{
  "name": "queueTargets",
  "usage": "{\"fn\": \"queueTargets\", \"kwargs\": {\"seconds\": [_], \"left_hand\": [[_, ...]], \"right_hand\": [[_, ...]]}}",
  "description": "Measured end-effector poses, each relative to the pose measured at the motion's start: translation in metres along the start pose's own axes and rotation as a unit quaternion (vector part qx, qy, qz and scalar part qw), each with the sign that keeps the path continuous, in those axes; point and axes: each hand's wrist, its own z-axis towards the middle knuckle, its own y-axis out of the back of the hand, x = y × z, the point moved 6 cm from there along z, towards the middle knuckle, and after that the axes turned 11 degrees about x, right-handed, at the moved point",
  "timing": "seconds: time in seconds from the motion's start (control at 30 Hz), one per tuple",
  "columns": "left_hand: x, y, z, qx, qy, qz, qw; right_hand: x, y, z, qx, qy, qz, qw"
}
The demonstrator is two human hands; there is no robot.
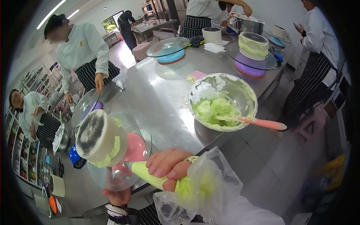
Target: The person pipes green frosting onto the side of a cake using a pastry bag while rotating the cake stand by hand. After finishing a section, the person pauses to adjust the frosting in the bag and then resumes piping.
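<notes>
My right hand (170, 167) is closed around a clear piping bag (204, 183) filled with light green cream. The bag's metal tip points left, close to the side of a white cylindrical cake form (99, 137) with a dark speckled top. Ruffles of green cream (112, 152) run along the form's lower edge and up its side. It stands, looking tilted in this view, on a glass turntable (144, 123) with a pink base (135, 148). My left hand (119, 195) is low at the turntable's near edge, fingers extended and partly seen through the glass.
A metal bowl (252, 90) of green and white cream holds a pink-handled spatula (258, 122). Across the steel table (161, 97) stand a blue-based turntable (170, 56) and a purple-based one (249, 69) bearing another decorated form (254, 47). Several people in white jackets work around.
</notes>
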Motion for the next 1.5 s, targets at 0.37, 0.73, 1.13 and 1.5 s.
{"fn": "queueTargets", "kwargs": {"seconds": [0.37, 0.73, 1.13, 1.5], "left_hand": [[0.022, 0.061, -0.022, -0.007, 0.007, -0.044, 0.999], [-0.002, -0.011, 0.004, 0.011, 0.047, 0.061, 0.997], [0.005, 0.022, -0.002, 0.041, 0.067, 0.015, 0.997], [-0.001, 0.021, -0.002, 0.084, 0.064, 0.051, 0.993]], "right_hand": [[-0.046, -0.005, -0.035, 0.082, 0.082, 0.073, 0.991], [0.0, -0.001, 0.005, -0.026, -0.016, 0.04, 0.999], [0.003, -0.007, 0.021, -0.167, -0.011, -0.066, 0.984], [-0.013, -0.011, 0.019, -0.179, -0.049, -0.025, 0.982]]}}
